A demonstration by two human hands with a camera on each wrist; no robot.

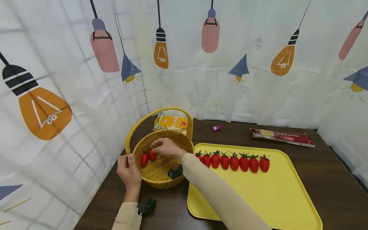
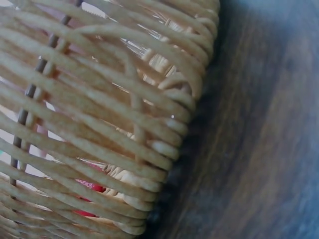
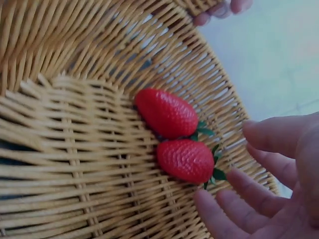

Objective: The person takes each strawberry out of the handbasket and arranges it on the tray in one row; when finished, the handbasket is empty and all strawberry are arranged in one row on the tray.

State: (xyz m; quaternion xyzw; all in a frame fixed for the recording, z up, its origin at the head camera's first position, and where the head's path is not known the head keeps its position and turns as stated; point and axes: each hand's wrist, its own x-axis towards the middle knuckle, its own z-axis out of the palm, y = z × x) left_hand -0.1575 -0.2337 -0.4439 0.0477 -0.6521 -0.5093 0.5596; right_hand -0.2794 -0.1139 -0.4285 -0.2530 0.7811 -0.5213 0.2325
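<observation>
Two red strawberries with green leaves lie side by side in a round yellow wicker basket (image 1: 164, 183), at its left side. In the right wrist view, one strawberry (image 3: 167, 113) lies just above the other strawberry (image 3: 187, 162). My right hand (image 1: 167, 148) reaches into the basket, its thumb and fingers spread apart beside the leaves and holding nothing. At the left, my left hand (image 1: 129, 171) pinches the basket's rim near the foot of its arched handle (image 1: 155, 111). The left wrist view shows the woven wall (image 2: 99, 99) close up, with red showing through the gaps.
Right of the basket, a yellow tray (image 1: 258, 198) carries a row of several strawberries (image 1: 234, 162) along its far edge. Behind stand a yellow food packet (image 1: 172, 123), a small purple wrapped sweet (image 1: 216, 128) and a long red packet (image 1: 283, 136). Patterned curtains (image 1: 184, 86) border the dark table.
</observation>
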